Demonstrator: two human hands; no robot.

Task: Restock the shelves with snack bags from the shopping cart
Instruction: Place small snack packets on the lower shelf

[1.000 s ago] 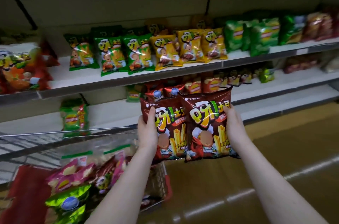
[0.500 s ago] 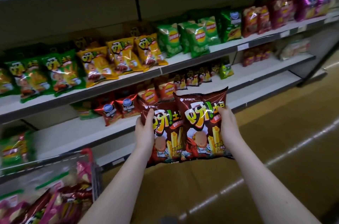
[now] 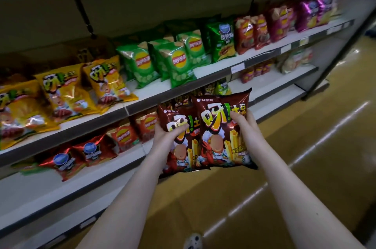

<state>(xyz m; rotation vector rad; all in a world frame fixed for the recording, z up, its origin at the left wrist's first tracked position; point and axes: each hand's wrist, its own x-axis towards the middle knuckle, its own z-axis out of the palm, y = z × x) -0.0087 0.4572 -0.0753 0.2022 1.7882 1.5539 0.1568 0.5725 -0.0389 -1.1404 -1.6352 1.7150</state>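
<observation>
I hold two dark brown snack bags side by side in front of the shelves. My left hand (image 3: pixel 165 136) grips the left brown bag (image 3: pixel 183 147) at its left edge, thumb across its front. My right hand (image 3: pixel 245 124) grips the right brown bag (image 3: pixel 218 136) at its right edge, fingers curled over the front. Both bags hang upright, level with the second shelf (image 3: pixel 130 159). More brown bags of this kind (image 3: pixel 183 99) show just behind them on that shelf. The shopping cart is out of view.
The upper shelf (image 3: pixel 213 74) carries yellow bags (image 3: pixel 61 94), green chip bags (image 3: pixel 175 61), red bags (image 3: pixel 252 30) and purple bags (image 3: pixel 311 12). Red bags (image 3: pixel 91 151) lie on the second shelf at left. A bare low shelf (image 3: pixel 40 204) runs below. Brown floor (image 3: pixel 305 157) lies to the right.
My view has swung right along the shelves and the cart has left the frame. Both hands still hold the two brown bags, carried along rightward, closer to the second shelf.
</observation>
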